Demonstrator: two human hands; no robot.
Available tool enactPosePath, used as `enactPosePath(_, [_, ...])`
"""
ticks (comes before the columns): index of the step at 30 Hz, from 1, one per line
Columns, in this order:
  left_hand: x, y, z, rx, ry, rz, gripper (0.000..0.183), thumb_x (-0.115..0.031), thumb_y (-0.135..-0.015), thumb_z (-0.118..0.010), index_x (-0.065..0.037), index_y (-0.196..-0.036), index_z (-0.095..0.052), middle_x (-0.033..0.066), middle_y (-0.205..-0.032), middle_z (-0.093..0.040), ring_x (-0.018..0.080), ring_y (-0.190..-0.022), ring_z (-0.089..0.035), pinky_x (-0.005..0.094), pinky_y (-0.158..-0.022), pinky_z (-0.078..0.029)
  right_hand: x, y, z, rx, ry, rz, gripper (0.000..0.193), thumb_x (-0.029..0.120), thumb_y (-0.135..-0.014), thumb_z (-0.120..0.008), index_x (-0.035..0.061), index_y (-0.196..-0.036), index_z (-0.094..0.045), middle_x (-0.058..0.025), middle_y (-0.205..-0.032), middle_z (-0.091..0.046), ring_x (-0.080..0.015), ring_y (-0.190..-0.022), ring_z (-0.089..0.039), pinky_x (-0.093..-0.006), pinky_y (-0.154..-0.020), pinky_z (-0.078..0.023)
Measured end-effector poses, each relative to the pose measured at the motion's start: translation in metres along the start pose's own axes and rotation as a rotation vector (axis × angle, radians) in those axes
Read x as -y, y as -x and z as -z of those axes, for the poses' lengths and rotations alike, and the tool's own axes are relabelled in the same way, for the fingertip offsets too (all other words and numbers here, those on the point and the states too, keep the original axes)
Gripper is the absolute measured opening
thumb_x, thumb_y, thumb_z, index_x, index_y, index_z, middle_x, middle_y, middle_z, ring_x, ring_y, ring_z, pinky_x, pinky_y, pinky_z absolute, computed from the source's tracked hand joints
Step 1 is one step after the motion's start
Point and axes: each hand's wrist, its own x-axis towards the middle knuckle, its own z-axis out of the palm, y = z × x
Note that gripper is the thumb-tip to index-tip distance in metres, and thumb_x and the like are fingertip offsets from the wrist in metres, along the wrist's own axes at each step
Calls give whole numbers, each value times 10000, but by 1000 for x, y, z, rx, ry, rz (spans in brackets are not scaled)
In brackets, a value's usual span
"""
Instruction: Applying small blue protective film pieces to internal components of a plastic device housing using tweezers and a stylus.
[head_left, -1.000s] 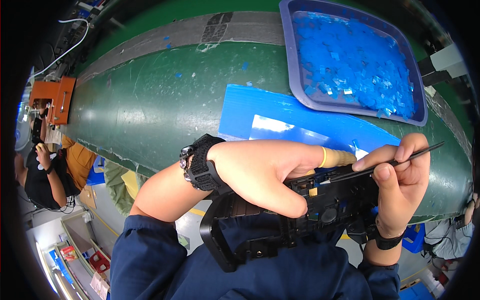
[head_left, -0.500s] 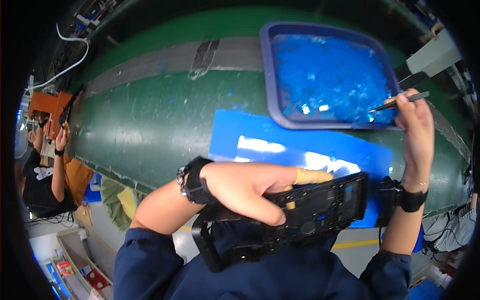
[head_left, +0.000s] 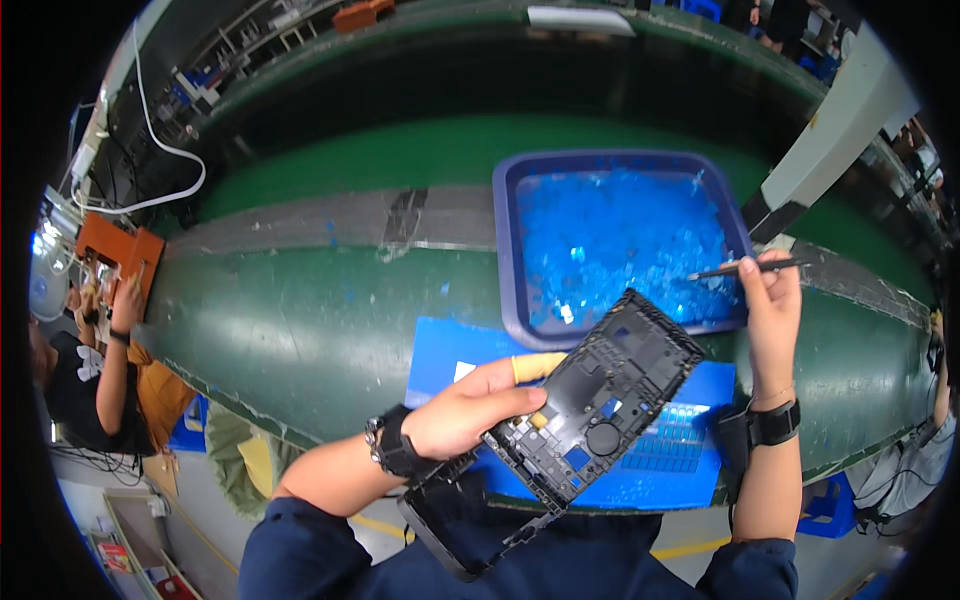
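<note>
My left hand [head_left: 450, 412], with a yellow cover on one finger, is closed on a black plastic housing [head_left: 590, 385] that has ribs, cut-outs and a round recess. The housing is tilted, its far end close to the near rim of a purple-blue tray [head_left: 507, 260]. Many small blue film pieces [head_left: 620, 240] fill that tray. Dark tweezers [head_left: 735, 268] are pinched in my right hand [head_left: 770, 310], their tip over the tray's right part. Whether the tip holds a piece is too small to tell. Under the housing lies a blue sheet [head_left: 440, 350] with rows of small blue rectangles [head_left: 665, 440].
The green bench [head_left: 290, 320] carries a grey taped strip [head_left: 300, 215]. A pale post [head_left: 830, 130] rises behind the tray at right. Another person [head_left: 95, 385] works at far left beside an orange box [head_left: 120, 250]. A white cable [head_left: 150, 130] hangs at upper left.
The housing has turned, its far end swinging up toward the tray, its inner side facing me more. My view has tilted up. The tweezers stay over the tray's right side.
</note>
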Motion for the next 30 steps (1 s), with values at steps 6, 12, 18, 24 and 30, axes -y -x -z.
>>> enactPosePath(6, [-8,1,-4,123,244,-87,816,-228,-669,-615,3,-1296,-146,119,-1257,-343,178,-1069,-445,281,-907,-335,-5,1,-1,-20,-118,5,174,7,-805,-501,46,-904,-363,-95,-783,-565,-117,-757,-546,-206,-689,-401])
enactPosePath(12, [-81,-5,31,-288,-253,-276,739,-126,-666,-602,10,-1274,-205,75,-1073,-467,127,-876,-524,234,-680,-475,-9,2,1,-75,-144,12,195,13,-791,-531,56,-887,-367,-26,-698,-550,4,-564,-403,-139,-488,-280])
enactPosePath(18, [-181,-52,149,-989,-1609,-96,731,-101,-647,-567,-10,-1279,-211,112,-854,-552,165,-731,-547,253,-636,-443,-9,1,-6,-57,-175,33,193,14,-778,-546,54,-869,-380,-6,-677,-537,14,-516,-346,-135,-447,-257])
enactPosePath(24, [-128,-105,134,-611,-1613,-420,438,-196,-696,-528,-59,-1110,-479,162,-1061,-528,268,-996,-502,325,-844,-397,-13,5,-6,-48,-148,7,214,33,-760,-572,56,-874,-393,15,-656,-530,12,-487,-310,-147,-429,-245])
enactPosePath(30, [-101,-94,3,97,-2206,-610,176,-86,-645,-500,-65,-815,-538,82,-628,-553,252,-612,-548,346,-558,-432,-13,2,-3,-10,-147,15,205,8,-773,-551,51,-888,-386,-41,-732,-544,-64,-632,-523,-167,-519,-378])
